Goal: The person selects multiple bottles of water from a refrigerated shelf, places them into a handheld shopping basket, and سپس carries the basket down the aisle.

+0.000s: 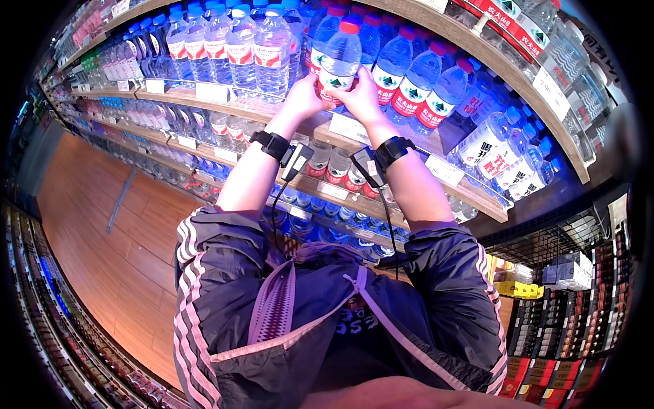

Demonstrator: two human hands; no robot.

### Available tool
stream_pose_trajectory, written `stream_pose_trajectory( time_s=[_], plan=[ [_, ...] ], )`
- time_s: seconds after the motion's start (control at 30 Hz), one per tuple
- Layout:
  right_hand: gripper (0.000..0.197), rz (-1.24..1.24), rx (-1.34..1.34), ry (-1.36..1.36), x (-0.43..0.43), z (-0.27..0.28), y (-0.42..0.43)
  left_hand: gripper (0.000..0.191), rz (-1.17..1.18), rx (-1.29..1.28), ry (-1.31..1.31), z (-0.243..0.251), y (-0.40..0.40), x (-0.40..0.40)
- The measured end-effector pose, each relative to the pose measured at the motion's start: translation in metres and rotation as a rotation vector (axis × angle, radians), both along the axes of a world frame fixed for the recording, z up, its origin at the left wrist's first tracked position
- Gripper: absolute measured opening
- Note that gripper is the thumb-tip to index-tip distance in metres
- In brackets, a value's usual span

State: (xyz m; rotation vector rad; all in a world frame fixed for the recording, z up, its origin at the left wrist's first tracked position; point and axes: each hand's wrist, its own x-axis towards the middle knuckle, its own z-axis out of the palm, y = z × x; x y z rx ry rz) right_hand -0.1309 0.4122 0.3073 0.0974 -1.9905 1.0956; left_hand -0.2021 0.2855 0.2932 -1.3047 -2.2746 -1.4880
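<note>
Both hands are around one clear plastic water bottle [341, 56] with a red cap and a red and white label, upright at the front of a wooden store shelf. My left hand [305, 98] grips its lower left side and my right hand [361, 94] its lower right, thumbs across the front. Its base is partly hidden, so I cannot tell whether it touches the shelf. Matching red-capped bottles [392, 66] stand behind and to the right. Blue-capped water bottles [273, 51] with red and white labels are lined up to the left.
A price tag [349, 128] is on the shelf edge [393, 148] below my hands. Lower shelves hold more bottles [337, 166]. An upper shelf edge [460, 41] curves overhead at the right. White-labelled bottles [490, 138] stand at the shelf's right end, above a wire basket [541, 245].
</note>
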Motion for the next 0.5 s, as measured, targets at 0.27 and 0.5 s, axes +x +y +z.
stream_pose_trajectory(
  time_s=[0.27, 0.5],
  plan=[
    [0.062, -0.199, 0.083, -0.045, 0.009, -0.007, -0.016, 0.055, 0.054, -0.043, -0.006, -0.002, 0.004, -0.003],
    [0.055, -0.343, 0.231, -0.361, 0.019, -0.012, -0.006, 0.054, 0.141, -0.128, 0.033, -0.001, 0.008, 0.0]
  ],
)
